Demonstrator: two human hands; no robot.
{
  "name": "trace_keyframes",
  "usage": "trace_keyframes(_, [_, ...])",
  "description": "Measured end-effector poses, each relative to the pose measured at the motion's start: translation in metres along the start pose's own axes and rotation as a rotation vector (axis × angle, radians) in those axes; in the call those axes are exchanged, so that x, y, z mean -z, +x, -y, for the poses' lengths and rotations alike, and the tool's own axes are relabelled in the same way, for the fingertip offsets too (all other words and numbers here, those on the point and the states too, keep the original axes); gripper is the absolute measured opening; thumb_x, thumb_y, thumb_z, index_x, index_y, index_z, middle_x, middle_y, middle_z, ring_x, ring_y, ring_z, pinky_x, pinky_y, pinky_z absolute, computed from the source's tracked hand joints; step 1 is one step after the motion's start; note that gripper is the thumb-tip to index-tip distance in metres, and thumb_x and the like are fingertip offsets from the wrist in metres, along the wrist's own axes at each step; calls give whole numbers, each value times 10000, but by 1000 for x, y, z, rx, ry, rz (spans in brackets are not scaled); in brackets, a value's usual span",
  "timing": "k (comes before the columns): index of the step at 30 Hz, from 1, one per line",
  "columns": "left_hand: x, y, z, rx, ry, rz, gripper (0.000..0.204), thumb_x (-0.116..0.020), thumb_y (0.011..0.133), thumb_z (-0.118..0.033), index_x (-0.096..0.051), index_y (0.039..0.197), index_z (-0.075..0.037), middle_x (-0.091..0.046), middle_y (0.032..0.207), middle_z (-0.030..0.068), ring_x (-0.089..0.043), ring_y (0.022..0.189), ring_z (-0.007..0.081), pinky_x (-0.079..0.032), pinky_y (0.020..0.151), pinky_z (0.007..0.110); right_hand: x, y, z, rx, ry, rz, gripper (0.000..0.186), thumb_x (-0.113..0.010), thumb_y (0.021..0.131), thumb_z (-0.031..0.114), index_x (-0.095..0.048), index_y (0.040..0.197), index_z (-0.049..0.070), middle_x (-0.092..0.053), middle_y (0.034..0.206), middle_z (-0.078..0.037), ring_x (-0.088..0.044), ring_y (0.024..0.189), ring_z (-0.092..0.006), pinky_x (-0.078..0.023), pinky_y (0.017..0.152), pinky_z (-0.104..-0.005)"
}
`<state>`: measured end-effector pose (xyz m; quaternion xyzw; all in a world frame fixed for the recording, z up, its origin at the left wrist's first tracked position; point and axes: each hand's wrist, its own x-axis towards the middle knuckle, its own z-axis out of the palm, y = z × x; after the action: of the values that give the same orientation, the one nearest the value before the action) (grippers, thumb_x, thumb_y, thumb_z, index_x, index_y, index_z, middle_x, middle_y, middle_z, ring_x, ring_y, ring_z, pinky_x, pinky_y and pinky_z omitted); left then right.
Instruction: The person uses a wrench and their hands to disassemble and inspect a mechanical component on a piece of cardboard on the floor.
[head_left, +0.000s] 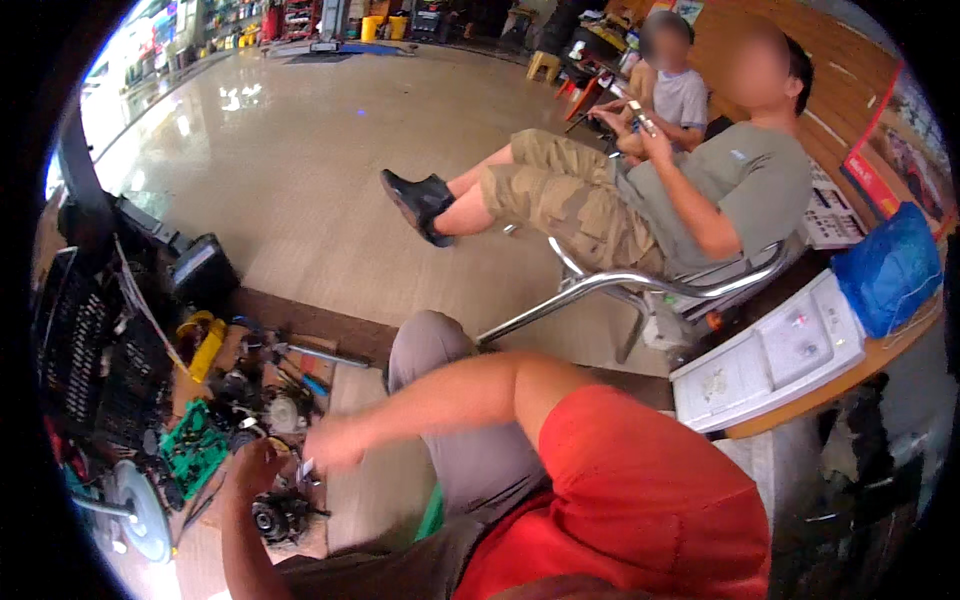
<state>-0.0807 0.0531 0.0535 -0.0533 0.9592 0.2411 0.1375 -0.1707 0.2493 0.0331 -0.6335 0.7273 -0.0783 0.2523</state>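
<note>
My left hand (258, 464) is low on the left, right above a dark round machine part with a pulley-like face (272, 516). Its fingers are bent, but too small and partly hidden to show whether they grip anything. Across from the right reaches my right hand (336, 444), smeared by motion, its fingertips close to the left hand. A small shiny bit (305, 468) shows just below it; I cannot tell whether it is held. Beyond the hands lies a greyish round metal part (287, 412). Left of them is a green tray (194, 448) filled with small dark pieces.
A long-handled metal tool (325, 355), a yellow object (205, 346) and a black case (204, 270) lie farther off. A pale blue disc (143, 512) stands at lower left. One person sits in a metal-framed chair (600, 285) at right, another behind. White panels (770, 355) lie on a table.
</note>
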Motion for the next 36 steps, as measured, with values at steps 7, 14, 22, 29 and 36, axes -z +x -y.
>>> trace_keyframes(7, [-2,-15,-9,83,-36,142,332,-671,743,-258,-630,948,0,-644,914,224,-625,868,374,-489,744,428,-32,-16,36,218,-289,414,166,-587,717,131,-697,804,43,-672,811,-157,-644,755,-327,-508,636,-455])
trace_keyframes(14, [3,-9,-12,64,-42,126,400,-663,762,-276,-606,1055,-10,-636,1011,214,-612,964,351,-479,805,413,-23,-8,26,181,-267,366,169,-603,693,117,-710,803,48,-679,838,-142,-645,787,-318,-510,626,-460])
trace_keyframes(22, [-22,-6,15,78,-161,121,367,-671,750,-203,-615,1049,2,-639,996,218,-617,954,349,-480,811,403,-19,-13,40,221,-281,419,176,-606,698,124,-715,814,50,-678,855,-141,-644,806,-309,-514,647,-445])
trace_keyframes(29, [-18,-5,13,54,-88,109,363,-672,763,-214,-611,1050,1,-644,997,206,-625,933,337,-484,787,397,-18,-13,48,288,-297,430,182,-629,679,111,-718,827,54,-677,895,-146,-641,832,-297,-513,664,-435])
trace_keyframes(36, [-9,-7,3,111,-130,100,345,-688,753,-175,-611,1034,9,-647,952,218,-637,917,319,-485,778,378,-15,-17,62,292,-287,453,210,-647,646,76,-716,841,42,-681,895,-131,-642,848,-286,-513,664,-426])
